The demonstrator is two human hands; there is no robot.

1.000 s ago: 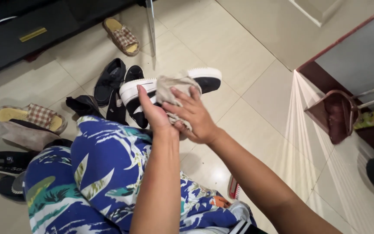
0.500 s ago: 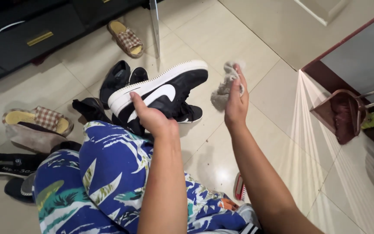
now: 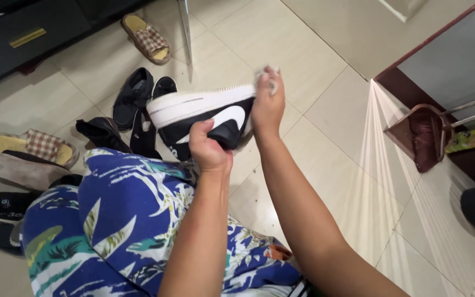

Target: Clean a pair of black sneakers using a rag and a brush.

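Both forearms are bare, with no sleeves, watches or rings, down to the left hand (image 3: pixel 209 147) and right hand (image 3: pixel 268 104). Below the arms, the lap wears blue fabric (image 3: pixel 133 220) printed with white, green and orange leaf shapes.

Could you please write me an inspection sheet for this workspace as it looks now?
Surface: pale glossy tiled floor.
Job's things: black and white low-top sneaker held sideways; small grey cloth pressed to its toe end.
Clutter: black shoes, checked beige slippers and on floor.
Hands: left hand grips sneaker; right hand holds cloth against the sneaker.
Cables: nothing seen.
Surroundings: dark cabinet; brown dustpan; blue leaf-print garment over lap.
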